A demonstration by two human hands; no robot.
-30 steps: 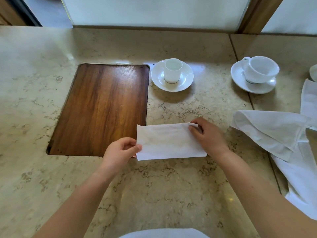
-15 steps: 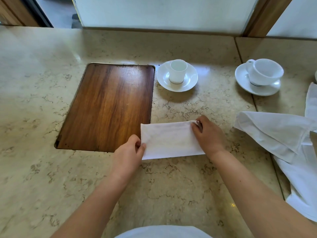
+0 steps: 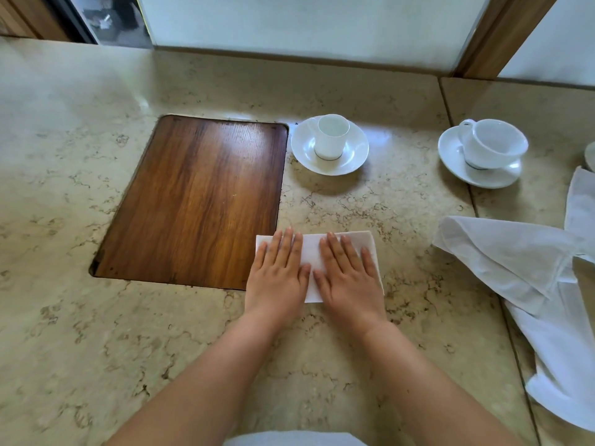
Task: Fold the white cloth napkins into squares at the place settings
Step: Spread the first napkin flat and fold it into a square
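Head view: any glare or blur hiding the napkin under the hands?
Head view: sharp; napkin white but edges readable, flat under left hand and right hand; window glare only on the counter behind the small cup; wide-angle bending at the edges.

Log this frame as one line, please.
step: pressing fold flat | left hand: flat on napkin | right hand: flat on napkin | unfolded napkins: waiting right

Marble counter [image 3: 80, 317] carried inset wooden panel [image 3: 196, 201]. Beside panel's far right corner: small cup [image 3: 331, 136] on saucer [image 3: 354, 156]. Further right: wider cup [image 3: 495, 143] on saucer [image 3: 450, 156].
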